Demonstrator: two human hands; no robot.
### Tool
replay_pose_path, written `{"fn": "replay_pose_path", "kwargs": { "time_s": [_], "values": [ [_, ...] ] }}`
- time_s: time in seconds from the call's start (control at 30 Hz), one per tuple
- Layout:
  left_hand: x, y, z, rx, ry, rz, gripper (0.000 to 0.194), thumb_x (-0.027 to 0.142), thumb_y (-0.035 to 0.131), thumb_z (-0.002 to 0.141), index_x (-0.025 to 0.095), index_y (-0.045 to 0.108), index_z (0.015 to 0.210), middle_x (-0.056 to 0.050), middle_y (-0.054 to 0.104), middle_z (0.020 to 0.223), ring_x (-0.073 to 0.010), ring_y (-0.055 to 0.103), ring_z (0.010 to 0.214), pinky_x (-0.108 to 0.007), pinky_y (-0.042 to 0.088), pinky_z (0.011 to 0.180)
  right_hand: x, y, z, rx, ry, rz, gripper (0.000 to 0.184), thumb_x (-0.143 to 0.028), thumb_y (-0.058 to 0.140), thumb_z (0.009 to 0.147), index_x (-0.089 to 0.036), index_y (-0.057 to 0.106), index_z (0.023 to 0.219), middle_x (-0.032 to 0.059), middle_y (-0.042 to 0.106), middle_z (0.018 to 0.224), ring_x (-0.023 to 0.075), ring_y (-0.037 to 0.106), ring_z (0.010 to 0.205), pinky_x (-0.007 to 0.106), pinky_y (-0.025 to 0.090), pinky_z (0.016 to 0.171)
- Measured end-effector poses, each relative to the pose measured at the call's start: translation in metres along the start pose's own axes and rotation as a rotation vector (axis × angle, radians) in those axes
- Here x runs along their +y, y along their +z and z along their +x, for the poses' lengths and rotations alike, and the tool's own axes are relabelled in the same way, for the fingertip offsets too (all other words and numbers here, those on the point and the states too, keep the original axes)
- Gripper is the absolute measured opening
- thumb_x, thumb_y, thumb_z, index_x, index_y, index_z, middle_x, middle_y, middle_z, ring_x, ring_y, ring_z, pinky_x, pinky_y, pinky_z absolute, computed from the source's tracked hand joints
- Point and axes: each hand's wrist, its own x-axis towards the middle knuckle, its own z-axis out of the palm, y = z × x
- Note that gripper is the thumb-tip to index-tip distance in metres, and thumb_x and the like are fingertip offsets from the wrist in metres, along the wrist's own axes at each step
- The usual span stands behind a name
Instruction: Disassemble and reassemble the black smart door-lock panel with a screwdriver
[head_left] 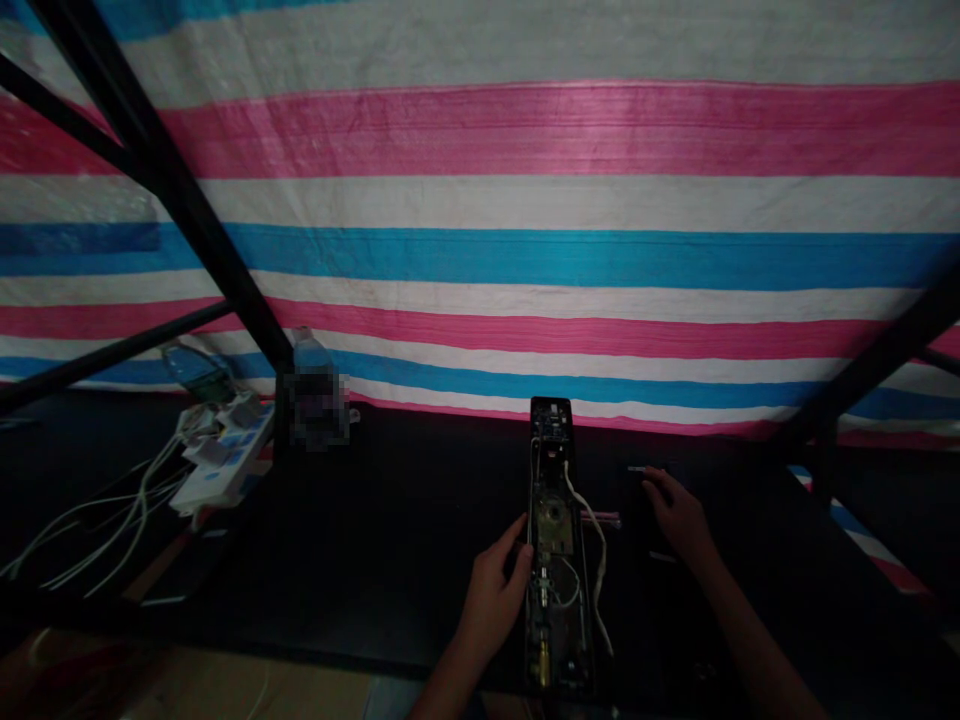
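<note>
An opened electronic door lock (555, 530), long and black, lies lengthwise on the black table with its circuit board, metal parts and wiring exposed. My left hand (495, 585) grips its left edge, thumb near the rim. A loose white cable (600, 560) runs down the lock's right side. To the right, my right hand (679, 512) is closed in a pinch just above the tabletop, on a thin pale rod (636, 469) whose kind I cannot make out. Between the lock and this hand lies a thin pinkish stick (601, 519).
A white power strip (225, 465) with plugs and tangled white cords stands left. Behind it is a clear bottle (199, 372); another bottle (311, 350) is partly blurred. Dark metal posts (259, 320) flank the black table (405, 560). A striped tarp (570, 260) hangs behind.
</note>
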Motion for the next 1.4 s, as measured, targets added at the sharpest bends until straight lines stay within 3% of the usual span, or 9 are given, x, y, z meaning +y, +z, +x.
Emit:
{"fn": "replay_pose_path", "kwargs": {
  "time_s": [0.13,0.27,0.4,0.6,0.83,0.93,1.07,1.23,1.4],
  "values": [
    [0.003,0.0,0.001,-0.006,-0.025,-0.004,0.053,0.047,0.052,0.095,0.016,0.059,0.137,-0.008,0.078,0.101,-0.0207,0.071,0.088,-0.03,0.055,0.083,-0.064,-0.004,-0.018,0.046,-0.168,0.031,0.03,-0.042,0.054,0.089,-0.02,0.069,0.105,0.0116,0.072,0.114,0.0286,0.064,0.114,0.05,0.047,0.103],
    [0.005,0.001,0.003,0.0,-0.022,-0.006,0.053,0.049,0.053,0.094,0.016,0.06,0.134,-0.005,0.076,0.089,-0.0206,0.07,0.081,-0.029,0.054,0.076,-0.137,0.013,-0.037,-0.234,-0.378,0.071,0.017,-0.026,0.055,0.093,-0.024,0.069,0.103,0.0082,0.07,0.111,0.0232,0.066,0.105,0.04,0.053,0.093],
    [0.006,0.001,0.004,-0.001,-0.014,-0.006,0.054,0.051,0.053,0.094,0.016,0.06,0.134,-0.005,0.076,0.089,-0.0206,0.07,0.08,-0.029,0.054,0.075,-0.164,0.037,-0.045,-0.382,-0.471,-0.111,0.02,-0.024,0.072,0.082,-0.025,0.071,0.102,0.0076,0.07,0.104,0.0282,0.06,0.107,0.045,0.051,0.093],
    [0.009,0.001,0.002,-0.012,-0.018,0.003,0.054,0.049,0.051,0.094,0.015,0.059,0.135,-0.007,0.076,0.096,-0.0214,0.07,0.086,-0.031,0.054,0.082,-0.147,0.049,-0.056,-0.325,-0.437,-0.107,0.024,-0.017,0.073,0.081,-0.021,0.069,0.104,0.0106,0.065,0.113,0.0283,0.057,0.112,0.047,0.049,0.097],
    [0.005,0.001,0.004,-0.019,0.004,0.016,0.049,0.044,0.05,0.096,0.017,0.057,0.135,-0.008,0.075,0.1,-0.0224,0.07,0.09,-0.036,0.055,0.086,-0.148,0.039,-0.065,-0.185,-0.5,0.013,0.021,-0.014,0.063,0.088,-0.023,0.069,0.106,0.0088,0.067,0.116,0.0273,0.053,0.121,0.049,0.044,0.104],
    [0.001,0.001,0.004,0.064,0.077,0.059,0.042,0.04,0.055,0.093,0.019,0.063,0.129,-0.01,0.072,0.112,-0.0243,0.068,0.102,-0.041,0.054,0.093,-0.138,0.024,-0.071,-0.067,-0.358,0.119,0.021,-0.023,0.059,0.093,-0.023,0.068,0.111,0.0094,0.068,0.114,0.0243,0.06,0.113,0.043,0.049,0.098],
    [-0.001,-0.001,0.005,0.243,0.173,0.128,0.034,0.038,0.057,0.092,0.023,0.069,0.119,-0.011,0.062,0.123,-0.0256,0.064,0.107,-0.041,0.056,0.089,-0.105,0.008,-0.091,0.061,-0.086,0.099,0.023,-0.032,0.058,0.094,-0.02,0.07,0.11,0.0114,0.071,0.11,0.0248,0.066,0.102,0.041,0.053,0.091],
    [0.008,0.004,0.026,0.261,0.324,0.299,0.027,0.034,0.064,0.089,0.027,0.074,0.113,-0.011,0.051,0.136,-0.0289,0.057,0.116,-0.05,0.052,0.097,-0.071,0.012,-0.123,-0.055,-0.095,-0.092,0.019,-0.027,0.061,0.091,-0.021,0.073,0.105,0.0098,0.073,0.107,0.0272,0.066,0.103,0.045,0.05,0.093],
    [0.015,0.016,0.05,0.174,0.419,0.453,0.025,0.029,0.069,0.087,0.029,0.075,0.11,-0.009,0.033,0.155,-0.035,0.044,0.133,-0.058,0.043,0.106,-0.065,0.023,-0.14,-0.086,-0.14,-0.22,0.023,-0.019,0.061,0.09,-0.022,0.071,0.109,0.0085,0.073,0.109,0.0273,0.064,0.107,0.045,0.048,0.095]
  ]
}}
